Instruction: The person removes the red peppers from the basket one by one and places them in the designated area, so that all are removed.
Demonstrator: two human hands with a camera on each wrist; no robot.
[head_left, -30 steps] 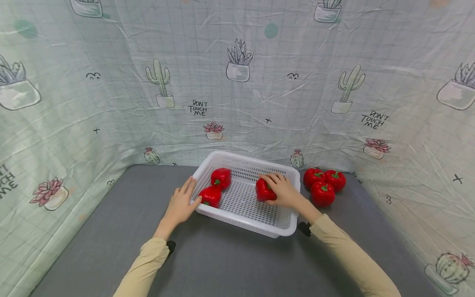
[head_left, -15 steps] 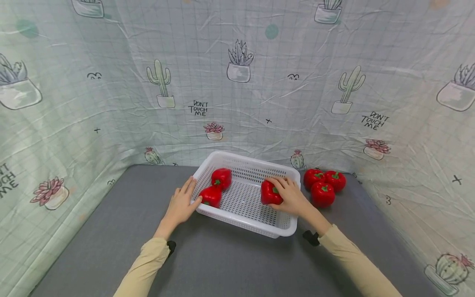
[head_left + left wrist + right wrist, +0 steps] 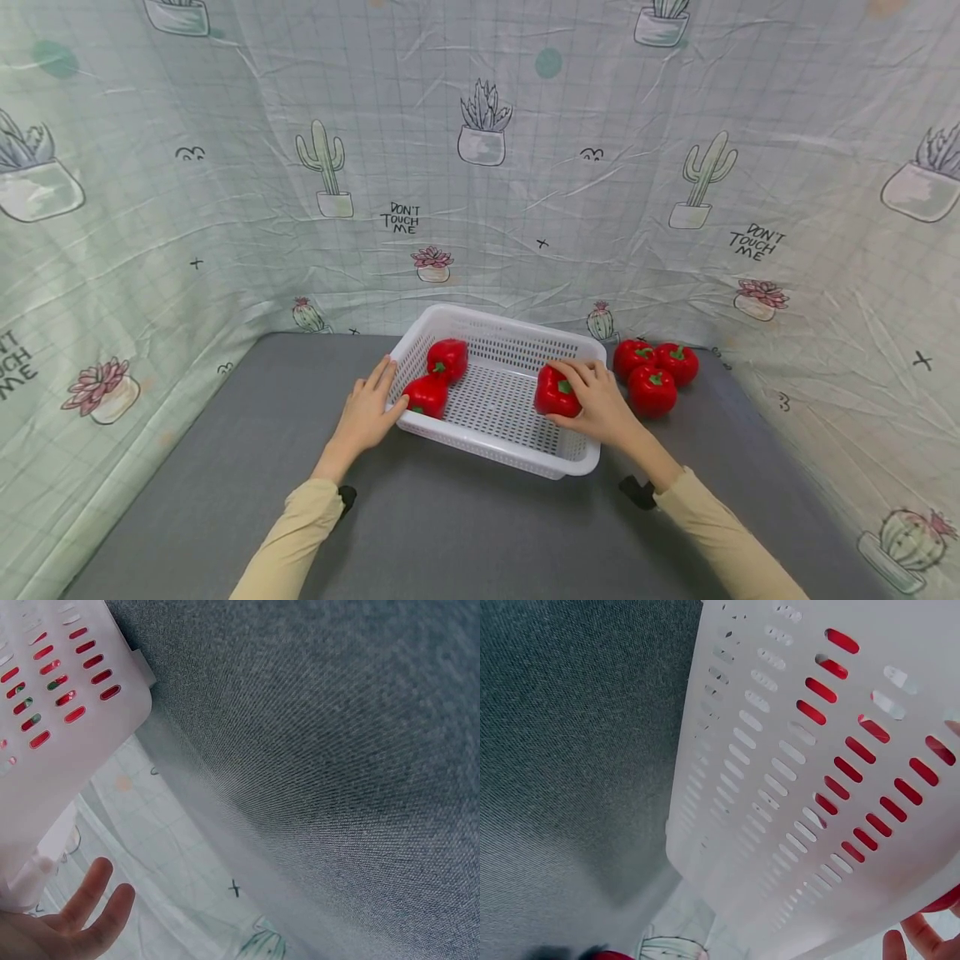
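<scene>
A white perforated basket (image 3: 487, 447) stands on the table. My left hand (image 3: 366, 417) rests at its left front corner, thumb over the rim and fingers lying along the left side. In the left wrist view, two of its fingers (image 3: 111, 919) stick out straight beside the basket wall. My right hand (image 3: 602, 408) holds a red bell pepper (image 3: 551, 398) inside the basket's right part, thumb in front and fingers over the back. Two more red bell peppers, one behind (image 3: 447, 360) and one in front (image 3: 425, 397), lie at the basket's left end.
To the right of the basket, three red bell peppers (image 3: 652, 392) sit close together on the grey table (image 3: 480, 533). A cactus-print cloth (image 3: 555, 192) hangs behind and along both sides.
My right hand has moved a little to the right and nearer inside the basket, bringing the bell pepper along. The left hand stays at the rim.
</scene>
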